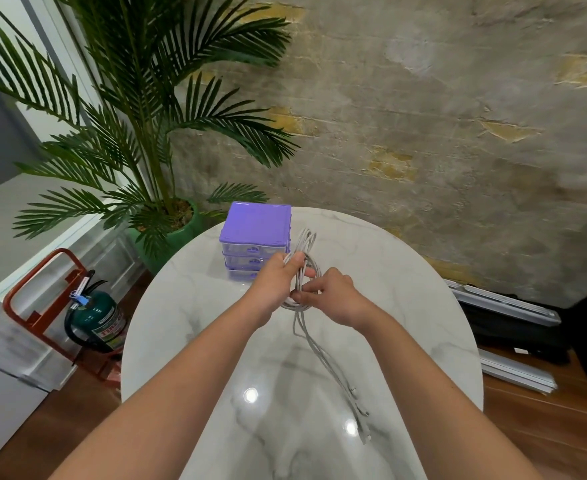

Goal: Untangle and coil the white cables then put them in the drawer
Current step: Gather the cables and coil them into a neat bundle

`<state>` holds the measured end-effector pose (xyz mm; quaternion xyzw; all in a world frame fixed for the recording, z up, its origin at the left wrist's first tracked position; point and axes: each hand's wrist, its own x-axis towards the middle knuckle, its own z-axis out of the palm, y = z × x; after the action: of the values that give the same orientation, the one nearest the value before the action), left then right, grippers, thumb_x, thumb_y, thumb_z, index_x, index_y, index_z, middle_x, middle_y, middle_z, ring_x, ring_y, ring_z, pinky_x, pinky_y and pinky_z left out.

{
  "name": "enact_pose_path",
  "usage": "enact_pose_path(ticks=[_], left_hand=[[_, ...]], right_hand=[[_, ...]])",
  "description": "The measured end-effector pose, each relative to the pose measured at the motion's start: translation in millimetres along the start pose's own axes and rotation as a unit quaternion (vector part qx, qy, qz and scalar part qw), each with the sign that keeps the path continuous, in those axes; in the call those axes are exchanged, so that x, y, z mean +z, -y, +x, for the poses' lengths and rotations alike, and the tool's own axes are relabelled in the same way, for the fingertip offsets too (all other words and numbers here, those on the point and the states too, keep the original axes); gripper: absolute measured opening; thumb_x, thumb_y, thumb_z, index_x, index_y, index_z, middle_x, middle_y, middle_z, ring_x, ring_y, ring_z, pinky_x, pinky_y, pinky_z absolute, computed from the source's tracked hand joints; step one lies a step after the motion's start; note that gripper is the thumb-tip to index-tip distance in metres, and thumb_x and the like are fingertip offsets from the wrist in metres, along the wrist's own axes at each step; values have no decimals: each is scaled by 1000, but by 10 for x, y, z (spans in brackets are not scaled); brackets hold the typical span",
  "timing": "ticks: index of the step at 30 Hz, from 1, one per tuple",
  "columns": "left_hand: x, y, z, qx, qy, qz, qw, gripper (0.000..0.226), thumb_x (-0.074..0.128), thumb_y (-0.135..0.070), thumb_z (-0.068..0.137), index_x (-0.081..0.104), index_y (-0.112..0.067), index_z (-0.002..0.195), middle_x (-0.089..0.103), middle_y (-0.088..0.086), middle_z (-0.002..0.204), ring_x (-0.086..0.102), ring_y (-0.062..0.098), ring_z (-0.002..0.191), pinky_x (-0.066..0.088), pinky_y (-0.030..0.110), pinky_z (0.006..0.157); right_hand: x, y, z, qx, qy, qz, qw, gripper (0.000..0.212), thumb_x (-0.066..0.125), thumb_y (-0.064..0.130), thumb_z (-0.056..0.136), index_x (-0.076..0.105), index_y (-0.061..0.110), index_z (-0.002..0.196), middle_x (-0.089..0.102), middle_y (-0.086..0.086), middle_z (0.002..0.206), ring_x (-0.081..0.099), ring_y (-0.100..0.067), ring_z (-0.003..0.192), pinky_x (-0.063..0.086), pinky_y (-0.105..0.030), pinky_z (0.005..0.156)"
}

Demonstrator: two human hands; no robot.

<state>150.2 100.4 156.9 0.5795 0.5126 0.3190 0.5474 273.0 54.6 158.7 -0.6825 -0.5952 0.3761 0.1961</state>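
Holding the white cables (pixel 301 271) up over the round marble table (pixel 406 271), between both hands, just in front of the purple drawer unit (pixel 255 233)

Left hand (pixel 278 282): fingers curled round the bundle of loops from the left side, thumb laid across the strands near the top, so clasping the coil rather than lying flat against it

Right hand (pixel 333 294): reaching in from the right, fingertips pinching the strands low on the loop, knuckles turned toward the camera

Looped several times between the two hands, with one long loop rising above the left hand beside the right edge of the drawer unit; loose tails hanging from the bottom of the coil and trailing across the tabletop toward the near right, ending in small plugs (pixel 361 410) lying on the marble

Standing at the far edge of the table, three clear drawers stacked under a purple lid, all pushed in as far as can be seen, the lower fronts partly hidden behind the left hand

Off the table to the left: potted palm (pixel 139 126) in a green pot, and on the floor a dark green fire extinguisher (pixel 98 320) in a red metal stand (pixel 39 289)

Behind, rough grey-and-ochre wall (pixel 423 116); along its foot at the right, pale metal rails (pixel 506 306) on the wooden floor
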Motion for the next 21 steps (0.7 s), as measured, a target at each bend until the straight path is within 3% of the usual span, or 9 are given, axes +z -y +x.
enact_pose_path(ticks=[2, 4, 6, 8, 13, 18, 21], left_hand=[[-20, 12, 0, 0, 0, 3, 1000, 33, 39, -33, 104, 61, -9, 107, 72, -4, 91, 61, -3, 55, 42, 13, 46], [-37, 11, -6, 8, -6, 33, 999, 35, 39, -38, 103, 60, -11, 107, 72, -4, 94, 66, 6, 74, 48, 21, 59], [-42, 25, 7, 20, -16, 81, 996, 38, 40, -44, 100, 58, -12, 109, 69, 1, 102, 64, 18, 95, 52, 38, 82], [-37, 21, 4, 27, -17, 114, 993, 40, 40, -45, 100, 56, -10, 112, 64, 6, 110, 59, 22, 104, 46, 42, 94], [-49, 21, -4, 45, -23, 145, 988, 39, 37, -46, 100, 53, -13, 112, 59, 7, 116, 55, 23, 107, 44, 45, 96], [-91, -20, 23, 53, -23, 172, 983, 31, 37, -43, 101, 49, -14, 102, 58, 7, 108, 54, 24, 101, 40, 37, 84], [-188, 44, 30, 59, -27, 175, 982, 33, 36, -44, 101, 50, -15, 106, 59, 5, 111, 54, 22, 104, 41, 37, 87]], right_hand=[[-22, -27, -15, -9, 23, 71, 997, 22, 67, 47, 85, 71, 35, 66, 57, 6, 124, 39, -14, 131, 36, -26, 88], [-45, -6, -88, -12, 47, 164, 985, 29, 65, 35, 90, 65, 23, 65, 62, 11, 92, 50, 2, 110, 36, -16, 73], [-31, -20, -121, -3, 50, 220, 974, 23, 60, 29, 94, 66, 22, 73, 58, 5, 81, 49, -6, 83, 34, -20, 69], [-2, -46, -124, 17, 54, 280, 958, 18, 57, 26, 96, 72, 23, 87, 63, 0, 90, 48, -14, 84, 37, -23, 73], [-26, -49, -111, 61, 94, 379, 918, 18, 53, 22, 97, 71, 18, 99, 64, -3, 99, 51, -15, 84, 37, -25, 74], [-135, -45, -111, 90, 131, 449, 879, 19, 52, 26, 97, 68, 21, 88, 63, 5, 82, 58, -16, 87, 36, -28, 82], [-236, -59, -132, 89, 162, 488, 853, 23, 46, 29, 98, 61, 21, 81, 66, 1, 87, 63, -22, 100, 35, -31, 90]])
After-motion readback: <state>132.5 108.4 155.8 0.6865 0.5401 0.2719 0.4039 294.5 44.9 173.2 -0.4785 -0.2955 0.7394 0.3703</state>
